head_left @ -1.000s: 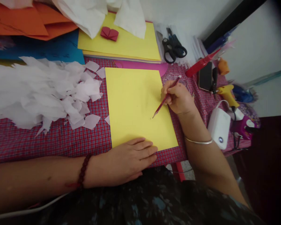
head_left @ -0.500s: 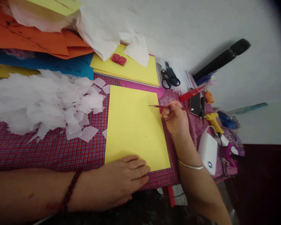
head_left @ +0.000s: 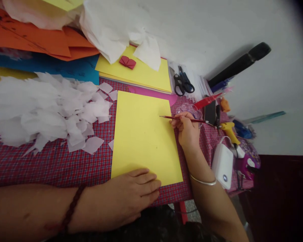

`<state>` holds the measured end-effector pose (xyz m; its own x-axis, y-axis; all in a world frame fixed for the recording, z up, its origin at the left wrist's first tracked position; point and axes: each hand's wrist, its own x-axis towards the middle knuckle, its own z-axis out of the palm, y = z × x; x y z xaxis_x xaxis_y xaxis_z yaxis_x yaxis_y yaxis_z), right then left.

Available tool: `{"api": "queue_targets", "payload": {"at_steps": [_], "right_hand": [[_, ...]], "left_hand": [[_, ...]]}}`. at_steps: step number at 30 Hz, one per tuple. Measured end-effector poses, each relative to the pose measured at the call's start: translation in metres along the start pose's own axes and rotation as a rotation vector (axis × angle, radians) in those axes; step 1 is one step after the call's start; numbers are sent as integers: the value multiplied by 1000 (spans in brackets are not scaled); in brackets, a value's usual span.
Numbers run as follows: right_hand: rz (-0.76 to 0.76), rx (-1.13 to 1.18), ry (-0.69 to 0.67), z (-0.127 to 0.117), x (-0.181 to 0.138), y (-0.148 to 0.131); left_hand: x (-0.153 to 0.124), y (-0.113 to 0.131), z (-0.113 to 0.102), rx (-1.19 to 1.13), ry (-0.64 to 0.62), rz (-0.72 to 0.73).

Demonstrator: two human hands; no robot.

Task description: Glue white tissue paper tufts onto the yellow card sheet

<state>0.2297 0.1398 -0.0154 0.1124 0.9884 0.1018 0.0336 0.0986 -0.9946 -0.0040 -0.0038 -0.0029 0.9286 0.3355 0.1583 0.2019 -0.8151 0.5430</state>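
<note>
A blank yellow sheet of paper (head_left: 143, 137) lies in front of me on a red checked tablecloth (head_left: 91, 168). My left hand (head_left: 133, 196) rests flat across the sheet's near edge, fingers stretched out. Between the fingers of my right hand (head_left: 188, 129) is a dark red pencil (head_left: 176, 118), held nearly level over the sheet's right side. Its sharpened tip points left, over the upper right of the paper; whether the tip touches the surface I cannot tell.
Cut white paper pieces (head_left: 53, 111) are heaped at left. Behind the sheet lie a yellow stack (head_left: 154, 79), a folded red paper shape (head_left: 127, 62) and black-handled scissors (head_left: 183, 84). On the right are a yellow glue gun (head_left: 229, 131) and a white power bank (head_left: 223, 164).
My right hand has shifted slightly down and left, and the pencil has turned a little with it. A clear plastic item now shows behind that hand. My left hand stays on the sheet.
</note>
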Motion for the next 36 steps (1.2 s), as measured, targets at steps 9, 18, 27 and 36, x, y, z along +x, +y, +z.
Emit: {"api": "queue_targets", "payload": {"at_steps": [9, 18, 27, 36], "right_hand": [[-10, 3, -29, -1, 1, 1], [-19, -2, 19, 2, -2, -3], [-4, 5, 18, 2, 0, -1], [1, -10, 21, 2, 0, -1]], "left_hand": [[1, 0, 2, 22, 8, 9], [1, 0, -1, -3, 7, -5], [2, 0, -1, -10, -8, -2], [3, 1, -4, -7, -11, -3]]}}
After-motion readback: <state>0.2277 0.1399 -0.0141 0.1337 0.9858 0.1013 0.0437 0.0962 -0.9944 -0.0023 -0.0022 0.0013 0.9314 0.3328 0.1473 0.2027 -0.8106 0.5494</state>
